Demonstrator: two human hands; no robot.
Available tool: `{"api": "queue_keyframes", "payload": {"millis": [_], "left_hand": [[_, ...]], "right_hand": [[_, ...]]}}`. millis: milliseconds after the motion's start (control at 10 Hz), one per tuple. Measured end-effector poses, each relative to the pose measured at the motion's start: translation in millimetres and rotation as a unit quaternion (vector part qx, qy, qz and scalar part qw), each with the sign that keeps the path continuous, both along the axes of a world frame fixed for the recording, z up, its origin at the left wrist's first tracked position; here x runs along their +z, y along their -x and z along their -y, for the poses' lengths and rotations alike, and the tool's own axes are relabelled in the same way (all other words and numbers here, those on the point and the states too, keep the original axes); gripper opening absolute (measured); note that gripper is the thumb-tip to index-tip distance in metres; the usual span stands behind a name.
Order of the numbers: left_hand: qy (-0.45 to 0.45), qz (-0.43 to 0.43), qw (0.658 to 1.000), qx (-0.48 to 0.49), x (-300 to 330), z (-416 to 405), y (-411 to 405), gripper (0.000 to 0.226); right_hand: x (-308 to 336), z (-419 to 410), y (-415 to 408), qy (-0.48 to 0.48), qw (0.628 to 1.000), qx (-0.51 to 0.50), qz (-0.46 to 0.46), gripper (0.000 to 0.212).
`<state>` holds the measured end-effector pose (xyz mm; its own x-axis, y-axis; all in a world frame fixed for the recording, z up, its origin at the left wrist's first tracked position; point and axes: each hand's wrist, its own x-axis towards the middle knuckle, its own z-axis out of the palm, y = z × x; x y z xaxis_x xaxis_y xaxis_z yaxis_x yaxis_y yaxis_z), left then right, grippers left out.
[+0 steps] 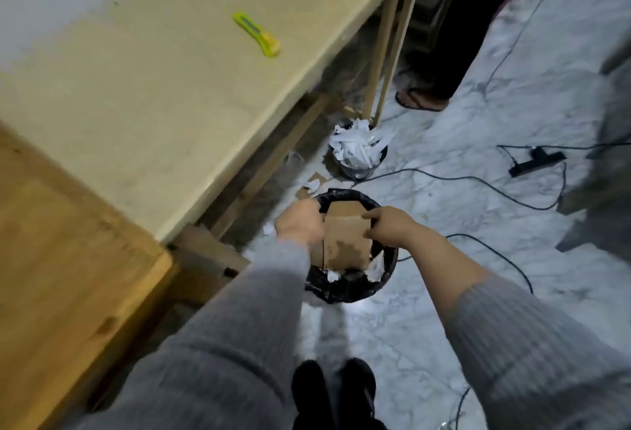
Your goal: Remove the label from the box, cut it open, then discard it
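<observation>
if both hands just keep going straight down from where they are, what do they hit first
Likely the round bin lined with a black plastic bag, directly beneath the left hand, the right hand and the flattened brown cardboard box they hold; depth is unclear.

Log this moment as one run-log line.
stage: discard | both hands, left hand and right hand, hold flattened cardboard box over black-lined bin | box cutter on table

brown box [345, 241], black bin liner [345, 291], yellow-green cutter [256, 33], grey sleeves [239, 327]
</observation>
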<state>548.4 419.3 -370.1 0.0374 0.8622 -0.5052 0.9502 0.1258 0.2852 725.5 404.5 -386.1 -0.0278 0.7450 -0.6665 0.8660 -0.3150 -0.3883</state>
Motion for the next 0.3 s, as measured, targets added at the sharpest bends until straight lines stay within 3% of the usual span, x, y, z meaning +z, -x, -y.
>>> {"api": "queue_keyframes", "payload": {"millis": [100, 200, 300], "left_hand": [[0.009, 0.041, 0.999, -0.001, 73.7, 9.7, 12.1, 0.027], [0.015, 0.154, 0.987, 0.03, 126.5, 30.2, 25.5, 0.039], [0.038, 0.21, 0.976, 0.043, 154.9, 73.5, 40.5, 0.043]], "right_hand": [[83.4, 3.2, 11.8, -0.019, 1.0, 0.014, -0.004, 0.048], [141.8, 18.9, 25.1, -0.098, 0.995, 0.02, -0.026, 0.041], [171.7, 62.6, 37.3, -0.101, 0.991, 0.08, -0.022, 0.038]]}}
